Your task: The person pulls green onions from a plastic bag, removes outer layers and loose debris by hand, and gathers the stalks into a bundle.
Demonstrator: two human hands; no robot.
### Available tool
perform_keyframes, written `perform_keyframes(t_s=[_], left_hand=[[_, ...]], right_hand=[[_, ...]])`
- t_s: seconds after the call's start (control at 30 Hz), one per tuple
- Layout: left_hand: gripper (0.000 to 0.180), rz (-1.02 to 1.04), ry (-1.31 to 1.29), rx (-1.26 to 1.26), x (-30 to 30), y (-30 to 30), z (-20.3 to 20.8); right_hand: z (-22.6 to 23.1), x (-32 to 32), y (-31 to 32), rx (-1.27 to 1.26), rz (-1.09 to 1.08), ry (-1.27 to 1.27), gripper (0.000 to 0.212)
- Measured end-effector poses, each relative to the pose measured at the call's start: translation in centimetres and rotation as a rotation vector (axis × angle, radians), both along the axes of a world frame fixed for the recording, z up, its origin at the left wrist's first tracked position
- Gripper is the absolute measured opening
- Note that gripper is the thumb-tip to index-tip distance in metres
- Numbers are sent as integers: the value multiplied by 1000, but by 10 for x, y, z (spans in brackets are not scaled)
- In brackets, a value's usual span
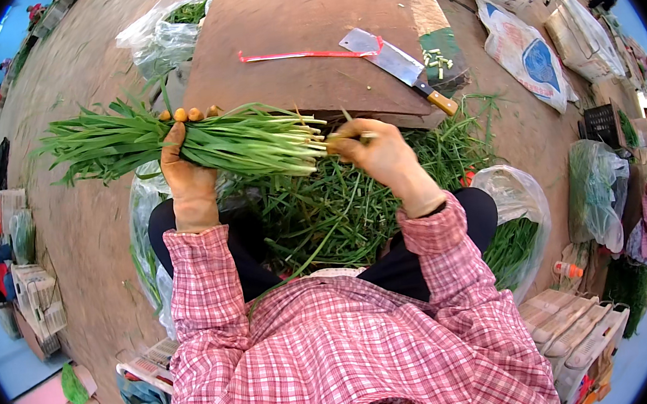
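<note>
My left hand (pixel 189 173) is wrapped round a bunch of garlic chives (pixel 250 140), holding it level with the leafy tips to the left and the pale stem ends to the right. At those stem ends my right hand (pixel 373 149) is closed in a pinch, with a bit of leaf or stem between thumb and fingers. Beyond the bunch stands a low wooden board (pixel 283 40). A cleaver (pixel 391 61) with a wooden handle lies on it, across one end of a red strip of tape (pixel 300 54).
Loose green trimmings (pixel 332 209) are heaped below my hands, between my knees. Cut stem ends (pixel 439 62) lie at the board's right corner. Plastic bags of greens stand at the right (pixel 516 237) and at the far left (pixel 164 37). A white sack (pixel 525 54) lies farther right.
</note>
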State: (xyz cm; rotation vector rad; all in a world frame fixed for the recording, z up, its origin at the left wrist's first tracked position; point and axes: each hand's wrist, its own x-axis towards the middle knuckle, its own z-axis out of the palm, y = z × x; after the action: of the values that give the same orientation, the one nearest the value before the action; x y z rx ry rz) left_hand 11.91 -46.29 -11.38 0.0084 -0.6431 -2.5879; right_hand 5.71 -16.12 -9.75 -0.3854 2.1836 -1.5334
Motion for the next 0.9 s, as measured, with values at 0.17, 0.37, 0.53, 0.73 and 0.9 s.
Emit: perform_keyframes(t_s=[0.17, 0.37, 0.53, 0.73, 0.9], left_hand=[[25, 1, 121, -115, 19, -49, 15], [29, -11, 139, -100, 15, -24, 17], [30, -130, 201, -94, 6, -11, 9], [30, -105, 204, -122, 17, -31, 10], [30, -60, 206, -100, 15, -38, 15]], right_hand=[[-60, -3, 69, 895, 158, 141, 15], [1, 23, -18, -95, -37, -20, 41], [-15, 19, -30, -292, -64, -222, 33], [-69, 14, 43, 252, -217, -88, 26], [-42, 22, 17, -84, -71, -100, 26]])
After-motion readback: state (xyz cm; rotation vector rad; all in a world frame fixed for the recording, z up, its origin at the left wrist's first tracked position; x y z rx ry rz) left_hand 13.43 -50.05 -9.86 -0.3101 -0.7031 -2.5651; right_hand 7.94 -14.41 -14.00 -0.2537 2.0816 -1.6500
